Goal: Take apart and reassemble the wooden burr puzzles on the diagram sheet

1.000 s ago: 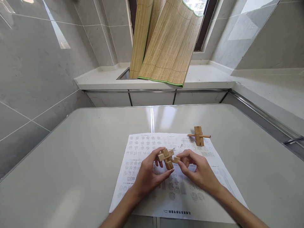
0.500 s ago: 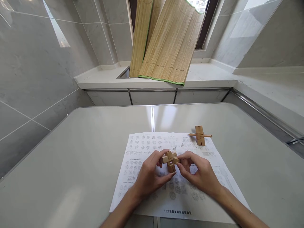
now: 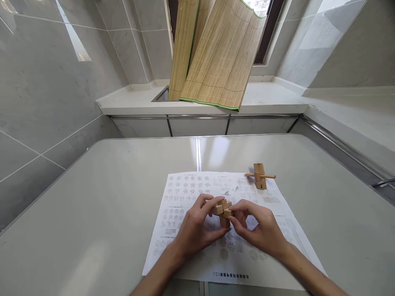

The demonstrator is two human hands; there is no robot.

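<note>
A wooden burr puzzle (image 3: pixel 224 209) made of interlocking bars is held between my two hands, above a printed sheet (image 3: pixel 188 205). My left hand (image 3: pixel 202 222) is closed on it from the left, with fingers at the upper end and the thumb under the lower end. From the right, my right hand (image 3: pixel 254 220) pinches a short bar of the puzzle between thumb and fingers. Parts of the puzzle are covered by my fingertips.
A second wooden puzzle (image 3: pixel 259 176), a flat block crossed by a thin rod, lies on the sheet's far right corner. The pale table (image 3: pixel 92 197) has a seam down its middle. Beyond it, a bamboo blind (image 3: pixel 219 57) hangs over a white ledge (image 3: pixel 277 96).
The puzzle has shifted slightly right and turned in my left hand. The bar pinched by my right hand now sits closer against the other bars.
</note>
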